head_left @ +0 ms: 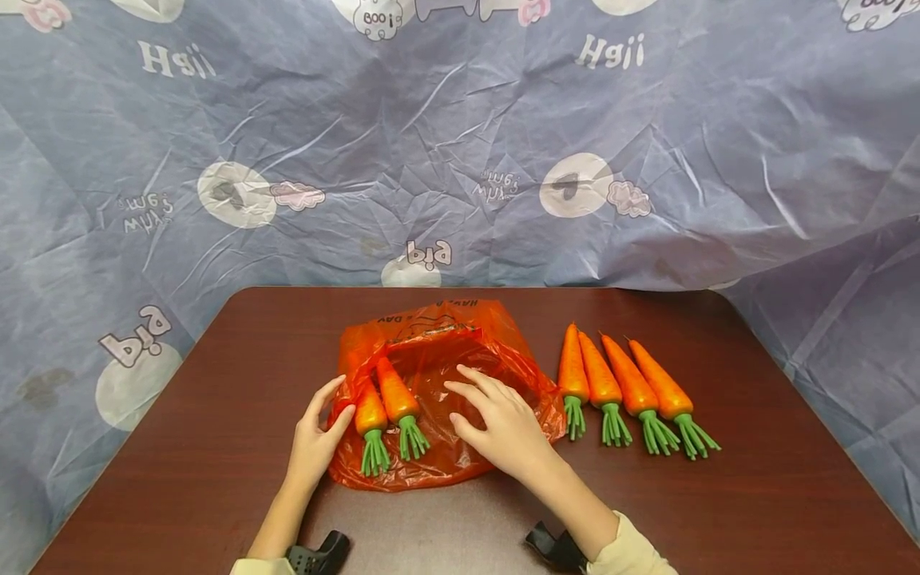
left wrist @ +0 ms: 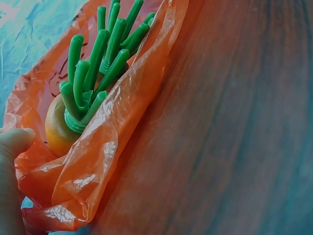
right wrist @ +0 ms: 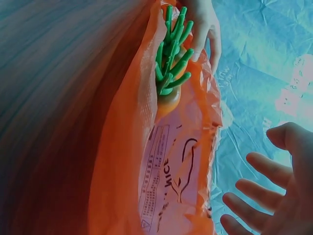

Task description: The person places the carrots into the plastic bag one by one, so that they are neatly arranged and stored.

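A thin orange-red plastic bag (head_left: 446,459) lies with its mouth toward me, printed lettering on its far part. Two carrots (head_left: 395,390) with green stub tops lie inside at its left, tips inward and tops at the mouth. My left hand (head_left: 316,438) holds the bag's left edge, thumb on the near side in the left wrist view and the other fingers largely hidden behind the plastic. Over the right part of the opening, my right hand (head_left: 505,419) hovers with spread, slightly bent fingers and nothing in them. The right wrist view shows the same spread hand (right wrist: 274,191) beside the bag.
Several more carrots (head_left: 624,375) lie side by side on the table right of the bag, green tops toward me. The dark brown wooden table (head_left: 237,399) has a grey-blue printed cloth (head_left: 431,104) hanging behind it. Black straps (head_left: 319,553) sit by the wrists.
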`<act>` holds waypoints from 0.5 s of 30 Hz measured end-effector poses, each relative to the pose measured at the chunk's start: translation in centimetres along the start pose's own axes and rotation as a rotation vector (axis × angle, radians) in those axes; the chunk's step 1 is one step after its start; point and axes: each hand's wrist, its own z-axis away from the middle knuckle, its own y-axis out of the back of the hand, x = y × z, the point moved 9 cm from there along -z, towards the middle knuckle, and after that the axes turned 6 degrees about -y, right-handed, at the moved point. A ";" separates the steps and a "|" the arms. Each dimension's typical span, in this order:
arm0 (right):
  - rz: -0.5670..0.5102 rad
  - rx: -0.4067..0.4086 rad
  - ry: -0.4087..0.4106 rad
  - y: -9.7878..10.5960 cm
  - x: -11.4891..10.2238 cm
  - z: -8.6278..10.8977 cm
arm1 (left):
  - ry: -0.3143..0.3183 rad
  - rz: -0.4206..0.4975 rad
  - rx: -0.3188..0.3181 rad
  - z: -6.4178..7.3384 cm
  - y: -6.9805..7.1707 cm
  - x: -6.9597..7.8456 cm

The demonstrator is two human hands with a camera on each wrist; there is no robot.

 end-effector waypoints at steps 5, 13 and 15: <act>0.017 0.046 0.005 1.1 0.7 0.7 | -0.014 0.000 -0.001 -0.1 0.0 0.2; 0.016 0.098 0.014 2.8 1.7 1.8 | -0.012 -0.005 0.000 0.0 0.0 0.2; 0.015 0.106 0.010 3.2 2.1 2.1 | -0.012 -0.005 -0.001 0.0 0.0 0.2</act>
